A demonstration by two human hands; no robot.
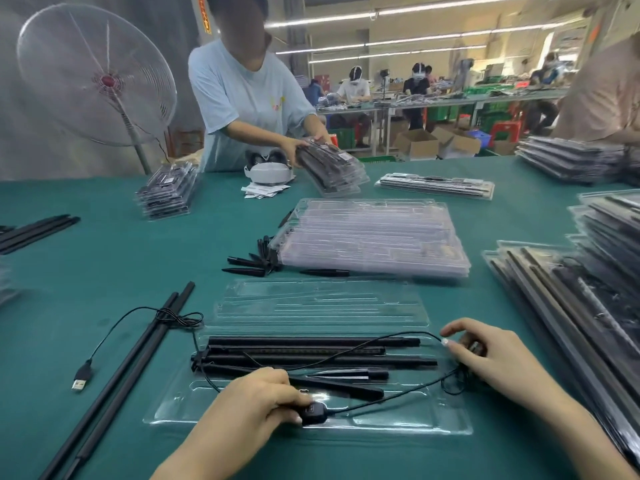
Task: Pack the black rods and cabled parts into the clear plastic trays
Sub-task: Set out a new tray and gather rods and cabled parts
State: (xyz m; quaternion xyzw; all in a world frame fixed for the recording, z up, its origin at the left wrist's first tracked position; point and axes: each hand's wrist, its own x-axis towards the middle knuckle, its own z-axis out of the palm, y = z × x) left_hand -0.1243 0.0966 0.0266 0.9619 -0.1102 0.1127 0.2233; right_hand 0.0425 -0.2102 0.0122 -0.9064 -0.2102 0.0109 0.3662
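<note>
Seating cable: left hand (256, 398) fingers pinch the inline module (313, 413), right hand (485, 358) fingers grip a cable end; rods (311, 351) sit in near-edge tray (446, 422), two loose rods (114, 379) remain.

I count one open clear tray (446, 415) in front of me, and in it five black rods (311, 341), give or take, since they overlap. One inline control box (313, 413) sits on the cable there. Left of the tray, two long rods (114, 379) lie side by side, with one USB plug (81, 375) beside them. One stack of empty trays (372, 237) in the middle; I can't count its layers. Beside it, a cluster of short black spikes (258, 258), roughly eight. Far left, three more rods (34, 228). One standing fan (95, 76). One white headset (268, 172) on the tabletop (138, 258).
</note>
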